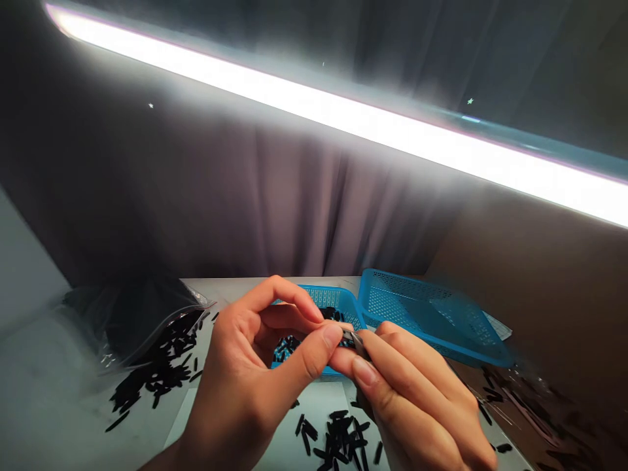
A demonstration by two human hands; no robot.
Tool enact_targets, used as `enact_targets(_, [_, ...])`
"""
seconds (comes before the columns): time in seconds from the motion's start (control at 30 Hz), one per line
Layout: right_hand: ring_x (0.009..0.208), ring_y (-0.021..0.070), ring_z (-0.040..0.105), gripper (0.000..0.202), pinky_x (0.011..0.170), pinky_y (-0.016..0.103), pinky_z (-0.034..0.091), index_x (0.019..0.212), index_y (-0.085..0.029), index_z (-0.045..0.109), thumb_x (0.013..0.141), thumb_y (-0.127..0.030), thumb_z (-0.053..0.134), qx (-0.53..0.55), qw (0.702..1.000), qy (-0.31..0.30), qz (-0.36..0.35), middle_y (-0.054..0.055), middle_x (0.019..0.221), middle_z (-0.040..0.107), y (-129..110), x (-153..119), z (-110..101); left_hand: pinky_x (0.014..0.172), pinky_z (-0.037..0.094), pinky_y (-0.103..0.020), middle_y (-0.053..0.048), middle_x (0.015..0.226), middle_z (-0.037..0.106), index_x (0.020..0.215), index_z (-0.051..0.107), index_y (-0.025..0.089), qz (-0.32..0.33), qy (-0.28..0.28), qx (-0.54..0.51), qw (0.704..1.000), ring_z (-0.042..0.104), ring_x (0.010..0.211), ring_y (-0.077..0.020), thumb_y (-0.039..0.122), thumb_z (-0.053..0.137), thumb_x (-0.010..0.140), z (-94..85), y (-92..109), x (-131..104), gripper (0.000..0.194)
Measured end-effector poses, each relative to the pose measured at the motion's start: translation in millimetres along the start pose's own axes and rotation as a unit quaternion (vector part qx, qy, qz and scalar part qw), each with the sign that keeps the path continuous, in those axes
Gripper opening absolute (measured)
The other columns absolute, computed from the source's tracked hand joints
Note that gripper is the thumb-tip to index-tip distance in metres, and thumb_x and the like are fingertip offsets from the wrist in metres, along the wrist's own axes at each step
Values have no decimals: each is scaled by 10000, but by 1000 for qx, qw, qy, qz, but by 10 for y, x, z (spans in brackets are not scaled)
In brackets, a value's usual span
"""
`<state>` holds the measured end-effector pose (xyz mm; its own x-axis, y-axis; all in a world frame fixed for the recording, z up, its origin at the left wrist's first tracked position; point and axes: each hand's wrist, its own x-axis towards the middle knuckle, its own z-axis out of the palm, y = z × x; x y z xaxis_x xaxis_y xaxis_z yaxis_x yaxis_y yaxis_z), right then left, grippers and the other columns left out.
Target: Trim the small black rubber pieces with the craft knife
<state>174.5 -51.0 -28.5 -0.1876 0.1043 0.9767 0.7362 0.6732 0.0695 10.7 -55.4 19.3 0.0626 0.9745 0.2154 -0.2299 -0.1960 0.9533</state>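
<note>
My left hand (255,373) pinches a small dark piece between thumb and index finger, mostly hidden by the fingertips. Closed around a slim tool with a grey metal tip (361,345), my right hand (417,399) meets the left at the middle of the view. The metal tip touches or nearly touches the pinched piece; the exact tool kind is hidden by the fingers. Under the hands, several small black elongated pieces (341,438) lie on a white sheet (321,396). Behind them, a blue perforated basket (350,299) holds more black pieces, partly covered by my left hand.
A second blue basket (436,320) stands tilted at the back right. On the left, a clear plastic bag (142,327) lies by a heap of black pieces (152,379). A bright tube lamp (333,111) crosses above, before a dark curtain (294,203). More pieces lie at right.
</note>
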Motion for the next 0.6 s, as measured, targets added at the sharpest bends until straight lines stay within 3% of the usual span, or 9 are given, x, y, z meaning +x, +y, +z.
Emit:
enact_targets(0.13, [635, 233, 728, 220, 526, 345, 612, 1027, -285, 692, 923, -91, 683, -15, 997, 37, 70, 6, 764, 768, -139, -70, 40, 667, 553, -231, 3, 635, 721, 771, 603, 207, -46, -34, -58, 997, 697, 650, -160, 266, 869, 788, -28, -26, 22, 273])
enact_targets(0.4, [702, 253, 769, 281, 549, 358, 636, 1105, -281, 718, 925, -67, 683, -21, 994, 59, 94, 24, 841, 806, -241, -100, 58, 659, 532, -169, -1, 655, 727, 805, 587, 188, -115, -116, -197, 967, 681, 645, -113, 213, 889, 789, -19, -50, 62, 303])
enact_targets(0.5, [677, 248, 766, 265, 519, 344, 624, 1071, -279, 723, 913, -67, 705, -25, 996, 49, 69, 16, 811, 803, -197, -67, 31, 654, 524, -168, 12, 661, 729, 809, 571, 197, -122, -107, -192, 968, 669, 640, -107, 200, 886, 778, -1, -49, 56, 317])
enact_targets(0.6, [647, 224, 749, 198, 531, 340, 627, 1054, -260, 715, 930, -104, 715, -28, 999, 37, 24, 20, 829, 807, -114, -38, -27, 684, 537, -184, 23, 625, 724, 818, 552, 212, -90, -61, -147, 983, 697, 662, -127, 247, 866, 806, 39, -58, 32, 317])
